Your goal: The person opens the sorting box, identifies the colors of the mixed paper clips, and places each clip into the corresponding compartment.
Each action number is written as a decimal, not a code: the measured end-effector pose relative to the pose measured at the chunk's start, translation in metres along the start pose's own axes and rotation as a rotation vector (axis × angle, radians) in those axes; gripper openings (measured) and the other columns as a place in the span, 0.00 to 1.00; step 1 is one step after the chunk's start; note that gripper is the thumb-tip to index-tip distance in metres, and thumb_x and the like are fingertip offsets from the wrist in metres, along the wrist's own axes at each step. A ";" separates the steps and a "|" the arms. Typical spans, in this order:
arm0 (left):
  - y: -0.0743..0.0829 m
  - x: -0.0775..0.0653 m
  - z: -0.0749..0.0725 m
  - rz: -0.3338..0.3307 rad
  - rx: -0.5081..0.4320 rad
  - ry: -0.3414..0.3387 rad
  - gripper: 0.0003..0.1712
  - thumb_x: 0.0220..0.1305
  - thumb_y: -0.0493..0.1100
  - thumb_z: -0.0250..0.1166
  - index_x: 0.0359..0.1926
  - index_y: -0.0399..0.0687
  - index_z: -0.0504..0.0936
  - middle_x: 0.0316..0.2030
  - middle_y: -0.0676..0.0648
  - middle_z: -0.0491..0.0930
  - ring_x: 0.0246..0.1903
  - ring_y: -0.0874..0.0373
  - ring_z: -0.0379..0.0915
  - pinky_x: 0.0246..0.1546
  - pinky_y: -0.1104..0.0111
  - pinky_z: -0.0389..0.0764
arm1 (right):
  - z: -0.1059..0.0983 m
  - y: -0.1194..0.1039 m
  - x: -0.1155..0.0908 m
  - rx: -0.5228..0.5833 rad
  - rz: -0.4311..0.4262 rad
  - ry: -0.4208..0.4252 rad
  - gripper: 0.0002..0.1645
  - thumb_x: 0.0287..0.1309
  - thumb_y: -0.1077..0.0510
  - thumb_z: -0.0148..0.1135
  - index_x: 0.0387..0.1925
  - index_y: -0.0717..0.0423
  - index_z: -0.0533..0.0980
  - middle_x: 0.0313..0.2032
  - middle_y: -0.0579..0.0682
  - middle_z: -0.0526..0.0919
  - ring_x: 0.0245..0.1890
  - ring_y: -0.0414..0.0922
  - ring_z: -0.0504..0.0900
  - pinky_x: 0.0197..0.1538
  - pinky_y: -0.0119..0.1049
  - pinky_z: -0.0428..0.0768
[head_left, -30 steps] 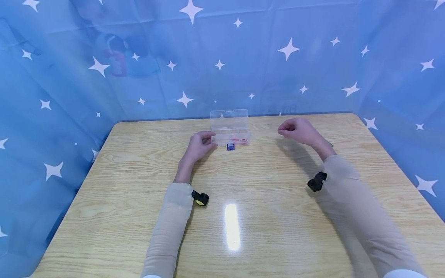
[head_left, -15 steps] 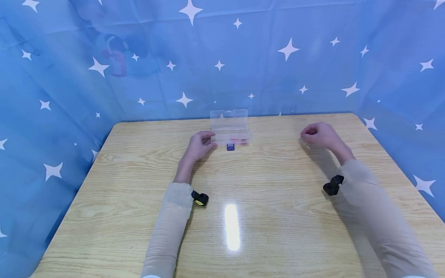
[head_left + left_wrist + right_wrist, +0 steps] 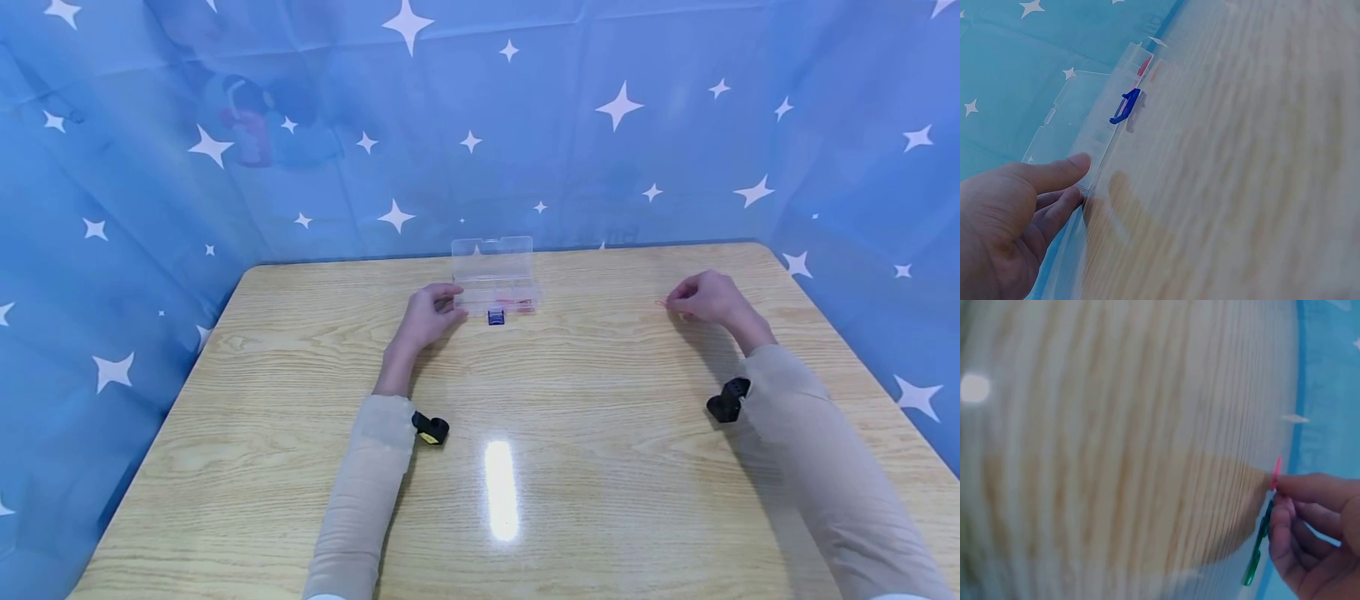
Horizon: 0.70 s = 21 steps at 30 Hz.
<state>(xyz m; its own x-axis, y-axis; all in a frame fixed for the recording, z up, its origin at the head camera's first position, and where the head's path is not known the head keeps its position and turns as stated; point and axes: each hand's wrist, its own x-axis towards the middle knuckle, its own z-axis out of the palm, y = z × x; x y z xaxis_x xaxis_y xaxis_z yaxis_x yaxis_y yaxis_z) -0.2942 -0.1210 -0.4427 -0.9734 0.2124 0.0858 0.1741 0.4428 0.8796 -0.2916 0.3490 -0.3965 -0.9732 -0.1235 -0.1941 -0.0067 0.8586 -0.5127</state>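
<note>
A clear plastic compartment box (image 3: 478, 305) stands near the table's back edge, its lid (image 3: 492, 263) raised. My left hand (image 3: 429, 317) holds the box's left end between thumb and fingers. Several thin red-pink pieces (image 3: 514, 303) lie in its right part. Just in front stands a small blue clip-like piece (image 3: 496, 317). Far to the right, my right hand (image 3: 716, 298) pinches a thin pink piece (image 3: 1277, 472) between thumb and fingertips, low by the table. In the right wrist view, a narrow green piece (image 3: 1255, 549) shows beside the fingers; the head view hides it behind the hand.
The wooden table (image 3: 570, 400) carries a bright light reflection in front of the box. A blue star-printed curtain (image 3: 555, 150) hangs behind the table and along both sides.
My right hand has moved right and slightly toward me, lowering near the tabletop, and the pink piece now shows at its fingertips. The left hand and the box have stayed in place.
</note>
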 end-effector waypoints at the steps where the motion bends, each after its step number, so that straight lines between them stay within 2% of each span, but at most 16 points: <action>1: 0.000 0.000 0.000 0.001 0.000 0.000 0.23 0.66 0.34 0.69 0.61 0.35 0.79 0.63 0.35 0.74 0.61 0.45 0.74 0.63 0.63 0.78 | 0.000 0.000 0.000 -0.002 0.003 -0.003 0.19 0.67 0.53 0.64 0.45 0.69 0.81 0.31 0.53 0.84 0.31 0.49 0.81 0.30 0.36 0.79; 10: 0.000 0.001 -0.002 0.001 0.011 -0.009 0.23 0.66 0.34 0.69 0.62 0.36 0.79 0.63 0.35 0.74 0.61 0.46 0.74 0.63 0.64 0.78 | 0.002 -0.003 0.001 -0.002 0.001 -0.004 0.19 0.67 0.52 0.65 0.43 0.68 0.81 0.31 0.54 0.84 0.32 0.50 0.80 0.30 0.34 0.79; 15: 0.000 0.000 -0.002 0.000 0.007 -0.015 0.23 0.67 0.35 0.68 0.62 0.36 0.79 0.63 0.35 0.74 0.61 0.46 0.74 0.63 0.63 0.78 | 0.007 -0.010 0.003 -0.021 -0.047 0.000 0.17 0.68 0.52 0.65 0.42 0.66 0.80 0.31 0.53 0.83 0.30 0.47 0.77 0.30 0.35 0.75; 21: 0.001 0.000 -0.002 -0.001 0.001 -0.017 0.23 0.67 0.35 0.68 0.62 0.35 0.78 0.63 0.35 0.74 0.61 0.45 0.74 0.63 0.63 0.78 | 0.015 -0.028 0.009 -0.009 -0.105 0.000 0.15 0.67 0.55 0.65 0.42 0.67 0.81 0.31 0.55 0.84 0.31 0.49 0.80 0.31 0.36 0.77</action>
<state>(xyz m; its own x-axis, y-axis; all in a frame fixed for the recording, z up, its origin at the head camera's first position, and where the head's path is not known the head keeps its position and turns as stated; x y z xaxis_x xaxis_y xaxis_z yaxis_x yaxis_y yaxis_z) -0.2940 -0.1222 -0.4411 -0.9709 0.2265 0.0774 0.1736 0.4436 0.8792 -0.2964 0.3162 -0.3961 -0.9669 -0.2136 -0.1398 -0.1112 0.8454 -0.5224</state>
